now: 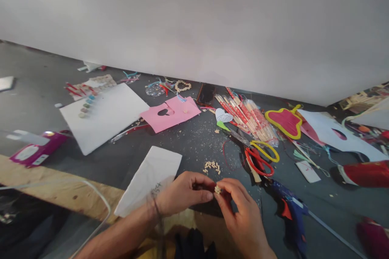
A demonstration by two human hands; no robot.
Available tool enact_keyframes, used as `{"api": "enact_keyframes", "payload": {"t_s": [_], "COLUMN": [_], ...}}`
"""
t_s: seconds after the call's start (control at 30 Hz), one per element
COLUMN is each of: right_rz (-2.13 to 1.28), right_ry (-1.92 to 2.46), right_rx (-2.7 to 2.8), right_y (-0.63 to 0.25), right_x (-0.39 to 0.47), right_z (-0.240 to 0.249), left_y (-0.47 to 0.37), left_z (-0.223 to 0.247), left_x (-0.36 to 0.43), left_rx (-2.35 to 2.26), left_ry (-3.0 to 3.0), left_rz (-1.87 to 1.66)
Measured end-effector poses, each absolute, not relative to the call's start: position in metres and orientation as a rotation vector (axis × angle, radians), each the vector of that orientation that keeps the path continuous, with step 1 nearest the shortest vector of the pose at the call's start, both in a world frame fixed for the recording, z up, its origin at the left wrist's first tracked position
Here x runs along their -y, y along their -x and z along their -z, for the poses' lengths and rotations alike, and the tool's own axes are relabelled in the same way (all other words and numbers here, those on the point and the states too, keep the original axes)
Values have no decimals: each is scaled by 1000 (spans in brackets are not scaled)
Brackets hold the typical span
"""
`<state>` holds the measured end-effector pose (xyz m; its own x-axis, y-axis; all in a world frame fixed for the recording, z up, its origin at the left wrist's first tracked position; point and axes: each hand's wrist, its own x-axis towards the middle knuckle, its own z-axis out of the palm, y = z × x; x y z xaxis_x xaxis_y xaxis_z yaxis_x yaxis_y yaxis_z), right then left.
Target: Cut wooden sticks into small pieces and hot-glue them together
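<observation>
Between the thumb and forefinger of my right hand (pixel 240 210) is a small cluster of pale wooden bits (pixel 217 189). My left hand (pixel 185 192) is curled close at the cluster's left side, its thumb tip and fingertips near it; whether they pinch anything is hidden. Just beyond both hands lies a loose heap of short pale wooden pieces (pixel 212 166) on the dark table. Under my left forearm is a white board (pixel 152 178) with handwriting on it. To the right of my right hand rests a blue glue gun (pixel 288 202) with an orange trigger.
Red- and yellow-handled scissors (pixel 261 158) lie right of the heap. Behind them are wrapped chopsticks (pixel 243 113), with a phone (pixel 206 94) farther back. Cut pink paper (pixel 170 114) and a large white board (pixel 105 117) lie left. A magenta device (pixel 38 149) stands near the left edge.
</observation>
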<state>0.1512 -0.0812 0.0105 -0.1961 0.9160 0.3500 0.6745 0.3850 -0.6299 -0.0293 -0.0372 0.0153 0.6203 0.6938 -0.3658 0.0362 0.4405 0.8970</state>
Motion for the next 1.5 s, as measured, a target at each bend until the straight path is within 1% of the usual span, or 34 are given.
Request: {"api": "enact_keyframes", "payload": {"t_s": [0.27,0.43,0.67,0.8,1.0,1.17,1.33,1.5], "right_rz": [-541,-573,-586,-528,-330,-253,-273,-235], "right_ry": [1315,1347,1460,1441,1519,1486,1369,1242], "right_rx": [1941,1926,1951,1977,2011,2184,2409,2604], "right_y": [-145,-147,-153,-157,-175,-180,-163,-145], "right_x": [88,93,102,99,88,72,47,32], "right_z": [-18,-17,-8,-10,-11,-11,-12,-1], "left_y": [21,16,17,20,38,57,65,70], "left_z": [-20,-25,-22,-20,-17,-19,-20,-15], "left_x": [42,44,45,45,40,36,38,40], "left_rx": [-926,-899,-933,-948,-1060,-1059,-1006,-948], "left_ry": [-1137,-1061,-1047,-965,-746,-618,-561,-577], "left_rz": [-472,-457,-538,-616,-786,-906,-939,-899]}}
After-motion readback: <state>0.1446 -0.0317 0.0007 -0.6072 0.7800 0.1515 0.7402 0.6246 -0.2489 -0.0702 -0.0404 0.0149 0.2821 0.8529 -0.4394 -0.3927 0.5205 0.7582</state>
